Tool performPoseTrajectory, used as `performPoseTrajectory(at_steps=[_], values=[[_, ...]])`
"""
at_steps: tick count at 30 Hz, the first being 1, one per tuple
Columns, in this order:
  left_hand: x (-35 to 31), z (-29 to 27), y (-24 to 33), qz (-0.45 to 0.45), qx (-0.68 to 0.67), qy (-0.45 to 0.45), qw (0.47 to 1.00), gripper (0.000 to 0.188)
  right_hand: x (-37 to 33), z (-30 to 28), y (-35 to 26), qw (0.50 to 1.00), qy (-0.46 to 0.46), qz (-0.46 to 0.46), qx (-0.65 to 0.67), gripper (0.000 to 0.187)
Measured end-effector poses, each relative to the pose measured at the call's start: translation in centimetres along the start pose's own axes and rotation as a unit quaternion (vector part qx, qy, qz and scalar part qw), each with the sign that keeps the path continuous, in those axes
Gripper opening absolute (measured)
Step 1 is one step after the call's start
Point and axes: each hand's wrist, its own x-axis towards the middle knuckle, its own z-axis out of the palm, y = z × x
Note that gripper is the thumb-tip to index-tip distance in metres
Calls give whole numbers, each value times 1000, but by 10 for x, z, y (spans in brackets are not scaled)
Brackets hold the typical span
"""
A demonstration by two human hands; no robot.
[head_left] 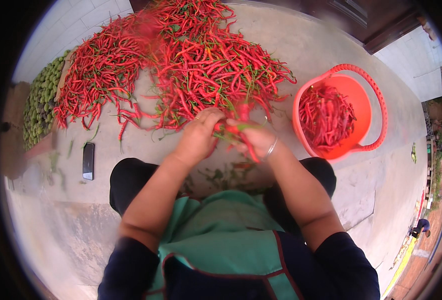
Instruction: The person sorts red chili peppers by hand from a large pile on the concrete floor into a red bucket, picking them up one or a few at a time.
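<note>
My left hand (pixel 197 136), with a ring on a finger, is closed around several red chili peppers. Close beside it, my right hand (pixel 257 139) grips the same small bunch of chili peppers (pixel 250 149) at its green stems. Motion blurs the fingertips, and part of the bunch is hidden inside my hands. Just beyond them spreads a large heap of long red chili peppers (pixel 216 70) on the floor. To the right stands a coral-red plastic basket (pixel 365 107) with a braided handle, partly filled with chili peppers (pixel 326 117).
Green stem scraps (pixel 226 177) litter the concrete floor between my knees. A dark phone (pixel 88 161) lies at the left, near a pile of round green fruits or nuts (pixel 43 100). A dark door (pixel 366 20) is at the far side. Another person (pixel 422 227) appears small at the far right.
</note>
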Motion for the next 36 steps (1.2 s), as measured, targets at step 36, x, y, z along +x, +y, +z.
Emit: performPoseTrajectory(at_steps=[36], values=[[-2,2,-14,-359,-465,-125,800,28,-7,1,-9,942,111,-182,-259,19]])
